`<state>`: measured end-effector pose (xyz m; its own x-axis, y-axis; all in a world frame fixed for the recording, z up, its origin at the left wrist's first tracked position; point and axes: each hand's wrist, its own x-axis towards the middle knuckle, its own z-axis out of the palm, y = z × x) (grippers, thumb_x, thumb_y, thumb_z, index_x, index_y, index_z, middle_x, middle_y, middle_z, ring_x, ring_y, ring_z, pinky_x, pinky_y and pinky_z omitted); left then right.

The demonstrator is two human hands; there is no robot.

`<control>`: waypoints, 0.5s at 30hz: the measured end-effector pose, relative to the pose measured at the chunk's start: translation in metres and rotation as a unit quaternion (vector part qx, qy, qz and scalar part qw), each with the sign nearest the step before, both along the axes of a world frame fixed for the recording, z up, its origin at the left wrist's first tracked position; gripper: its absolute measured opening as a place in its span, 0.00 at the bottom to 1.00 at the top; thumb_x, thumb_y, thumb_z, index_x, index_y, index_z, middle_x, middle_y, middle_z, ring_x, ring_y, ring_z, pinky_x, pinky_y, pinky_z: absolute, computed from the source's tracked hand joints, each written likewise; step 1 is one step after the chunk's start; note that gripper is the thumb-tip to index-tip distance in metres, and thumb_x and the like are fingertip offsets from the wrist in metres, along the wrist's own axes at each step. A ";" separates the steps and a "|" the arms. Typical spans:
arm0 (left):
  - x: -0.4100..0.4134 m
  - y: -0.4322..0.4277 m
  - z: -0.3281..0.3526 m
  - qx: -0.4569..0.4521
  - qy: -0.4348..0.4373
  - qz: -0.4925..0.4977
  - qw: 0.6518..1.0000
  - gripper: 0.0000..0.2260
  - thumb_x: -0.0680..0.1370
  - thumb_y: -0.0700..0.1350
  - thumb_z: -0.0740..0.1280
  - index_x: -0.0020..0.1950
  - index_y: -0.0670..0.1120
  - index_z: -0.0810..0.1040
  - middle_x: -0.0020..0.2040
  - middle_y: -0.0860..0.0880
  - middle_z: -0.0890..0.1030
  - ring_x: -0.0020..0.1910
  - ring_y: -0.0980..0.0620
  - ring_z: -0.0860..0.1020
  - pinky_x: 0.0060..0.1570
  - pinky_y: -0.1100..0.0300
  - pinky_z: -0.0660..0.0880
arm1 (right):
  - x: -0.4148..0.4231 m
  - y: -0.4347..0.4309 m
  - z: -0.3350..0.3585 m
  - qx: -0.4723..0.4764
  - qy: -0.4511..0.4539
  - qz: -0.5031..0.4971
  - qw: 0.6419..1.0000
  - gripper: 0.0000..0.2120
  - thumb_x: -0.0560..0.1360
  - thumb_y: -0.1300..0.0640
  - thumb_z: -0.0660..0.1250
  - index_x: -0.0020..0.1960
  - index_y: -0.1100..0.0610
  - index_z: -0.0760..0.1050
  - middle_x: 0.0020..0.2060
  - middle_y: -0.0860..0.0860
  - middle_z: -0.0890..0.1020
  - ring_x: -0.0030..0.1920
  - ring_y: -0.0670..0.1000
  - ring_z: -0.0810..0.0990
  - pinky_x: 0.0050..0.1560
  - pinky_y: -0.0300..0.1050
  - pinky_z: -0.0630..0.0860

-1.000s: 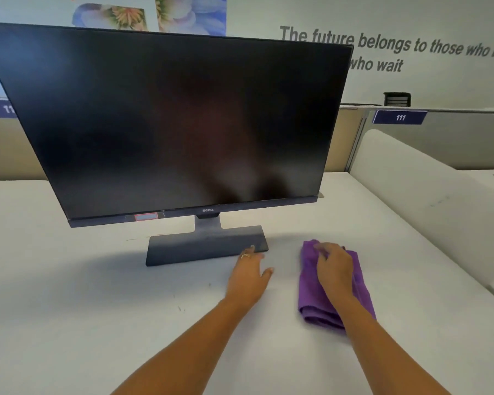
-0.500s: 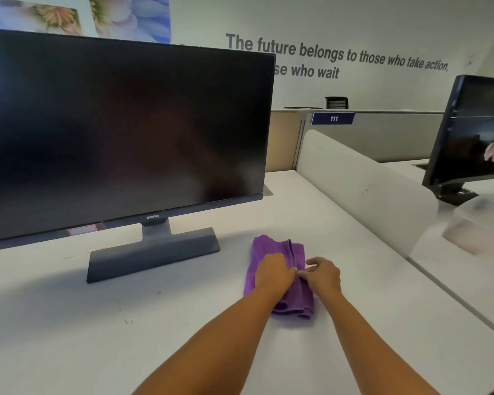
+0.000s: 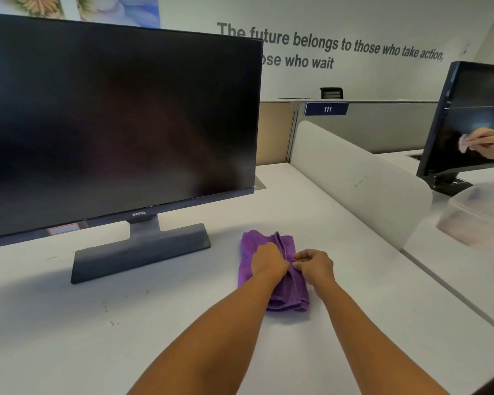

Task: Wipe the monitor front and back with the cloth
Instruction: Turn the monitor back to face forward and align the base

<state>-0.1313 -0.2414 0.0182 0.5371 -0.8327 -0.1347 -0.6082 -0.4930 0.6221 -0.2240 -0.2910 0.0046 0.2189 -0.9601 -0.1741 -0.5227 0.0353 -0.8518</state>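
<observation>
A black monitor (image 3: 120, 124) with a dark screen stands on its grey base (image 3: 143, 252) at the left of a white desk (image 3: 69, 337). A folded purple cloth (image 3: 285, 292) lies on the desk to the right of the base. My left hand (image 3: 268, 260) rests on the cloth with curled fingers gripping its folds. My right hand (image 3: 314, 263) pinches the cloth's right edge, close beside the left hand.
A low white divider (image 3: 354, 178) runs along the desk's right side. Beyond it, a second monitor (image 3: 468, 118) is being wiped by another person's hand (image 3: 491, 143). A blurred clear container (image 3: 476, 220) sits at the right. A partition wall stands behind.
My left hand moved from the desk near the monitor base onto the cloth, joining my right hand. The view turned right, bringing the second monitor into sight.
</observation>
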 end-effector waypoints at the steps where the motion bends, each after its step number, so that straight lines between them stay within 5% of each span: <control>1: 0.000 -0.002 0.002 -0.005 0.030 0.014 0.999 0.06 0.73 0.43 0.67 0.44 0.40 0.75 0.38 0.47 0.72 0.48 0.44 0.78 0.39 0.58 0.71 | -0.001 -0.001 -0.002 0.001 0.002 0.001 1.000 0.07 0.70 0.68 0.70 0.46 0.60 0.80 0.44 0.56 0.82 0.48 0.54 0.80 0.57 0.49 0.76; 6: -0.007 -0.012 0.013 -0.060 0.099 0.020 0.993 0.11 0.73 0.42 0.66 0.32 0.43 0.71 0.29 0.49 0.70 0.31 0.52 0.72 0.31 0.64 0.69 | -0.001 -0.004 0.000 0.012 0.012 0.015 1.000 0.09 0.75 0.64 0.62 0.50 0.61 0.80 0.44 0.55 0.80 0.46 0.55 0.78 0.50 0.48 0.77; 11: -0.005 -0.007 -0.006 -0.022 0.085 -0.078 0.993 0.08 0.76 0.37 0.63 0.45 0.38 0.81 0.42 0.42 0.82 0.41 0.49 0.76 0.48 0.55 0.76 | -0.003 -0.011 0.001 0.074 -0.070 -0.032 0.994 0.12 0.79 0.59 0.58 0.53 0.65 0.76 0.39 0.58 0.81 0.39 0.56 0.79 0.37 0.45 0.77; 15: 0.011 0.006 -0.001 -0.102 0.067 -0.022 0.992 0.13 0.77 0.33 0.58 0.52 0.39 0.82 0.52 0.42 0.82 0.45 0.51 0.77 0.50 0.61 0.72 | 0.005 -0.012 0.003 0.050 0.016 0.012 0.999 0.15 0.73 0.52 0.69 0.53 0.63 0.78 0.48 0.58 0.81 0.50 0.58 0.80 0.50 0.52 0.79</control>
<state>-0.1201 -0.2355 0.0168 0.4888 -0.8720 -0.0283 -0.5318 -0.3235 0.7826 -0.2195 -0.3027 0.0076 0.2342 -0.9321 -0.2762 -0.5509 0.1068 -0.8277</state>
